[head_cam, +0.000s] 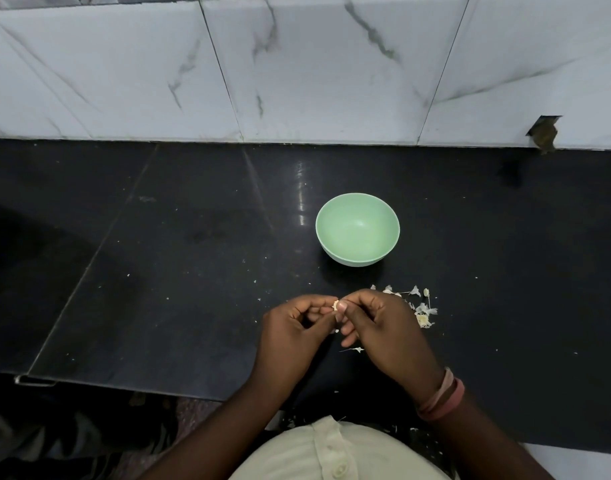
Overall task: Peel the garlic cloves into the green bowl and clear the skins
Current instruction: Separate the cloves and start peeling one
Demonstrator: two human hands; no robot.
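A garlic clove [335, 305], small, pale and partly hidden by fingertips, was held between both hands above the black counter [158, 271], toward 6 o'clock from the green bowl [357, 229]. The left hand [293, 332] was curled, with thumb and forefinger pinched on the clove's left side. The right hand [377, 327] was likewise curled, its thumb and forefinger pinched on the clove's right side, the other fingers folded loosely beneath. Both wrists were angled inward so that the fingertips met at the clove. Pink bands [442, 398] were worn on the right wrist.

The green bowl was set upright on the counter, well apart from the hands, and nothing could be seen inside it.

Papery white skins [422, 310] were scattered on the counter at about 3 o'clock from the hands, just beside the right hand, with a thin strand [353, 349] lying below the right fingers. A marble-patterned tiled wall [314, 64] was seen at 12 o'clock behind the counter.
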